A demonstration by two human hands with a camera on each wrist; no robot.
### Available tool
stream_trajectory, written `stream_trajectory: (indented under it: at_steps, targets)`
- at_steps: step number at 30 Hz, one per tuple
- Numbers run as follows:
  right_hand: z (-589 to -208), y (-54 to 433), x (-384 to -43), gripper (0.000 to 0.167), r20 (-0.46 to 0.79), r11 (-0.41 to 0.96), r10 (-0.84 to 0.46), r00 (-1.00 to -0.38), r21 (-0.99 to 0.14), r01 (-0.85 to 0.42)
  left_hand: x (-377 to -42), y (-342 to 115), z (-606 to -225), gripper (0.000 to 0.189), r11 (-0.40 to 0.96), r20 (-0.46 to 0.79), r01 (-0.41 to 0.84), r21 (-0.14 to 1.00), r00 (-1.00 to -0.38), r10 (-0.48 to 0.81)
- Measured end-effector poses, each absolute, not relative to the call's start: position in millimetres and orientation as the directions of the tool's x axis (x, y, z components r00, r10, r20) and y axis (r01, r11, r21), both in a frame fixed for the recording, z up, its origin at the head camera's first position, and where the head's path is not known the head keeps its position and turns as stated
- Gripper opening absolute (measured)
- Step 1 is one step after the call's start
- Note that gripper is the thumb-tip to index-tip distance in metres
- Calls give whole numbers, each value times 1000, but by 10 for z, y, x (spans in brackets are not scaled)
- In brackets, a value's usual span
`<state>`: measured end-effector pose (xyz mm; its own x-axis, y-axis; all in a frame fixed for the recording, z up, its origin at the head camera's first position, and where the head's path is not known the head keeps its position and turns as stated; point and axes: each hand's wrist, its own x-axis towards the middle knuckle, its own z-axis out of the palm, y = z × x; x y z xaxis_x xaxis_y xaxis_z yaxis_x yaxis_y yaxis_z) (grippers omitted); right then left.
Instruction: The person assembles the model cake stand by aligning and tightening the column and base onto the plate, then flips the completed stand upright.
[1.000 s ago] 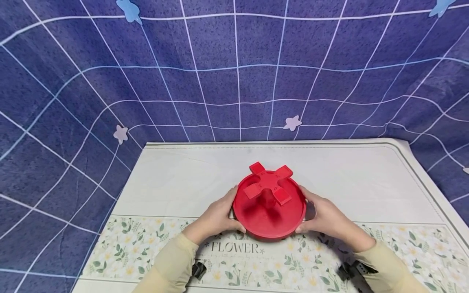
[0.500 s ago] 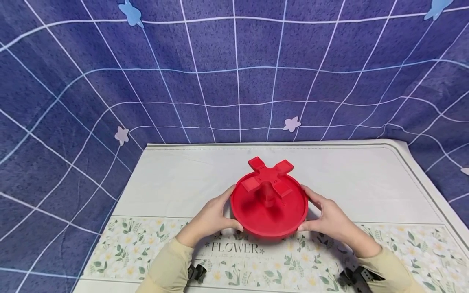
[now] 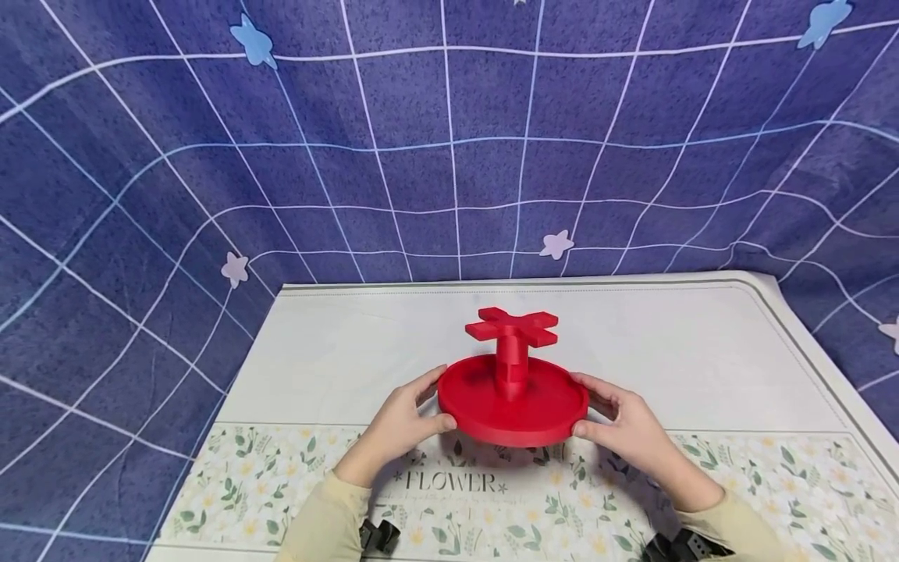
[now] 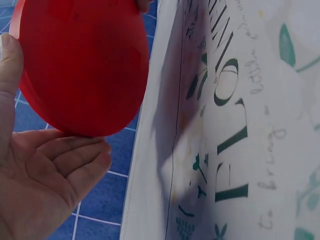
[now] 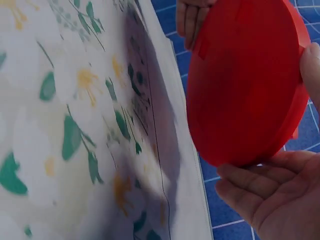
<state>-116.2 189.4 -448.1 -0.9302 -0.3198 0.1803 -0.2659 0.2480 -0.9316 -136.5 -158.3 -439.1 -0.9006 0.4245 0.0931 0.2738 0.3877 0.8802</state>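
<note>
A red round tray with a raised rim [image 3: 470, 402] bears a central post [image 3: 512, 367] topped by a flat four-armed cross [image 3: 513, 324]. My left hand [image 3: 400, 425] holds the tray's left edge, thumb at the near side and fingers at the far side. On the opposite edge my right hand [image 3: 628, 421] grips it in the same way. Both wrist views show the tray's smooth underside [image 4: 85, 65], lifted off the tabletop. In the right wrist view, fingers [image 5: 255, 182] of the right hand curve under the rim.
Below lies a white table cover [image 3: 337, 351] with a flowered band [image 3: 281, 484] and the word FLOWER. A blue gridded curtain [image 3: 421, 172] with star shapes hangs behind the table and along its sides. Black devices [image 3: 379, 537] sit at both wrists.
The tray has tipped from facing me to nearly level, so its post now stands upright and the cross shows edge-on. Both hands keep their hold. The head view has shifted slightly upward.
</note>
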Motion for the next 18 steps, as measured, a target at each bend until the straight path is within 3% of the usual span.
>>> stream_trajectory:
  at_steps: [11,18]
  targets:
    - [-4429,1819,-1121,42,214,322,-229,-949,-904,-282,-1298,-1557,-4441,70,348,57,182,919,-938,341]
    - [-4489,1825,-1129,60,295,362,-307,-905,-843,-398,-1298,-1541,-4403,64,351,68,178,919,-950,305]
